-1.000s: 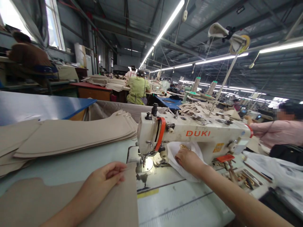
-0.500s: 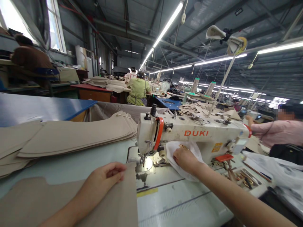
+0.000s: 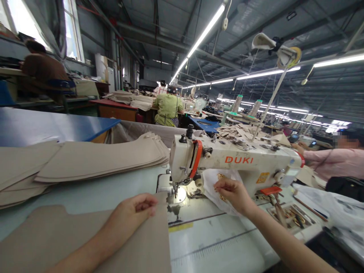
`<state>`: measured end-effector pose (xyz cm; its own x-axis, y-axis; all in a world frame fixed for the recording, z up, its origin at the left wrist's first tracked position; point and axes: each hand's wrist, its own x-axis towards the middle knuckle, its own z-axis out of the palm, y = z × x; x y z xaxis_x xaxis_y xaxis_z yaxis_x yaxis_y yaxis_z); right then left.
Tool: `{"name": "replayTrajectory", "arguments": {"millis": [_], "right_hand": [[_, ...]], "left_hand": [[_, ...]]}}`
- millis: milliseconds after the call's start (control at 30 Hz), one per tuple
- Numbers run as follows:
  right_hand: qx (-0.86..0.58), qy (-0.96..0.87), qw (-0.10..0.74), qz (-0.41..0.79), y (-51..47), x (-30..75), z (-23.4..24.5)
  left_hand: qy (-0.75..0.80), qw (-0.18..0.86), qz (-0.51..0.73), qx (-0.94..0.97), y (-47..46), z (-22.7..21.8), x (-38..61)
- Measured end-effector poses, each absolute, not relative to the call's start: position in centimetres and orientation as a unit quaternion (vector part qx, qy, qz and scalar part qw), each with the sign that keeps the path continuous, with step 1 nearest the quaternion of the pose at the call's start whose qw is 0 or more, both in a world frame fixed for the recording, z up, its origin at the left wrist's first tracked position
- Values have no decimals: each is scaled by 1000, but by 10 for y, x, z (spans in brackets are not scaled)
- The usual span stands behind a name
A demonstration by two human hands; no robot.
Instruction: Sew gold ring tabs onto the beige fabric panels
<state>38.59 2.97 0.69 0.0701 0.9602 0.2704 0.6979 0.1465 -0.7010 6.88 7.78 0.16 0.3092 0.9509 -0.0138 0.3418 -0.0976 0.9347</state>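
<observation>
- Left hand (image 3: 132,212): rests over the tan panel (image 3: 148,242), fingers curled, thumb close to them; whether it grips the panel cannot be told.
- Panel: lies flat on the table (image 3: 218,246), upper right corner just beside the needle plate (image 3: 180,195).
- Right hand (image 3: 234,193): fingertips drawn together at the gold pieces (image 3: 221,176); a pinched piece cannot be confirmed.
- Gold pieces: on the white bag (image 3: 209,189), below the machine (image 3: 239,160) arm.

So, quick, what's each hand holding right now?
Left hand: half-curled on the beige panel; grip unclear.
Right hand: fingertips pinched beside gold-coloured pieces at the white bag; can't tell if holding one.
</observation>
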Motion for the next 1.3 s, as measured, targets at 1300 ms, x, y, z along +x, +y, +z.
{"name": "replayTrajectory", "arguments": {"millis": [1300], "right_hand": [[-469, -535, 461, 531, 31, 264, -19]], "left_hand": [[411, 393, 360, 740, 62, 2, 70]]}}
